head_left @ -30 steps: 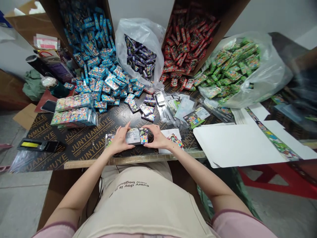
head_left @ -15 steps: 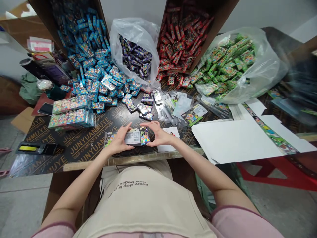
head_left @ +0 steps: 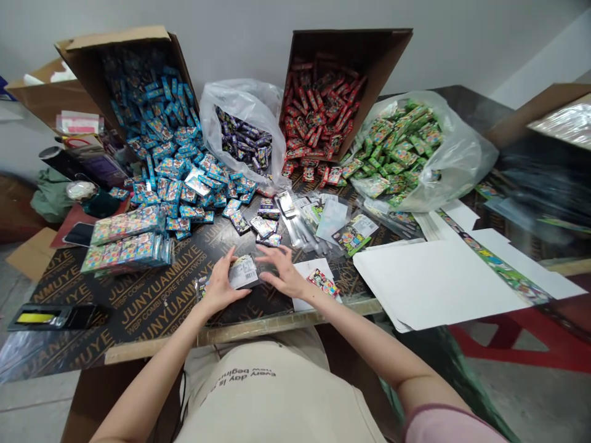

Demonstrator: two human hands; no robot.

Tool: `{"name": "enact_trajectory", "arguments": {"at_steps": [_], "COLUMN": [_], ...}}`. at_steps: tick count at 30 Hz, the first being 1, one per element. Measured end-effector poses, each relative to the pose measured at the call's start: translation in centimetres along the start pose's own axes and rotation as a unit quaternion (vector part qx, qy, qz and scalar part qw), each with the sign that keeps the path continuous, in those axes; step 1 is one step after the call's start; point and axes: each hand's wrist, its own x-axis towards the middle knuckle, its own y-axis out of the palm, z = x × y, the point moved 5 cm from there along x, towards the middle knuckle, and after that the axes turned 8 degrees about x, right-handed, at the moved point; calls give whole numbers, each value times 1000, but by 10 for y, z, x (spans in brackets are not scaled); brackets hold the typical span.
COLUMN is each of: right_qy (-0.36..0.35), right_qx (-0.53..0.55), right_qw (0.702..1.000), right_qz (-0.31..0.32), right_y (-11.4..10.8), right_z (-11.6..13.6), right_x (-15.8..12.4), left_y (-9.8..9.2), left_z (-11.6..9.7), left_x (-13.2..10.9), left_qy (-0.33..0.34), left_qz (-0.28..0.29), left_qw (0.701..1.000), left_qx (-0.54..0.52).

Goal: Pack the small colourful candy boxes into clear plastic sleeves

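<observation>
A flat packet (head_left: 242,272) with a grey barcode label lies on the dark plywood table (head_left: 152,295) in front of me. My left hand (head_left: 220,285) grips it, thumb at the near edge and fingers at the far edge. Part of the packet, with a colourful print, sticks out left of that hand. My right hand (head_left: 285,274) is just off the packet's right end, fingers apart and holding nothing. Several small purple boxes (head_left: 264,226) lie beyond my hands. A red-printed card (head_left: 323,281) rests on white paper right of my right hand.
Blue boxes (head_left: 184,184) spill from a carton at the left, red boxes (head_left: 318,111) from another. Plastic bags hold purple boxes (head_left: 244,141) and green boxes (head_left: 406,144). Packed sets (head_left: 124,243), a tape dispenser (head_left: 53,317), clear sleeves (head_left: 307,227) and white card sheets (head_left: 429,277) lie around.
My right hand has let go of the small purple box at the packet's right end and opened. That box no longer shows there. The camera view has tilted up.
</observation>
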Motion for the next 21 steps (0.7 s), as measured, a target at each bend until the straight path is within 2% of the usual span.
{"name": "enact_trajectory", "arguments": {"at_steps": [3, 4, 5, 8, 11, 16, 21], "right_qy": [70, 110, 155, 201, 226, 236, 209], "right_qx": [-86, -130, -174, -206, -236, -267, -274], "right_qw": [989, 980, 970, 957, 945, 934, 939], "right_qz": [-103, -107, -71, -28, -22, -19, -17], "right_y": [-31, -41, -47, -66, -74, -67, -72], "right_z": [-39, -57, -77, -124, -157, -178, -162], "right_x": [49, 71, 94, 156, 193, 208, 186], "left_y": [16, 21, 25, 33, 37, 36, 34], "left_z": [13, 17, 21, 28, 31, 29, 28], "left_x": [0, -1, -2, -6, -8, -6, -6], "left_qy": [-1, 2, 4, 7, 0, -5, -6], "left_qz": [43, 56, 64, 72, 84, 91, 79], "left_qw": [998, 996, 995, 993, 993, 994, 995], "left_qx": [46, 63, 76, 89, 78, 64, 61]}}
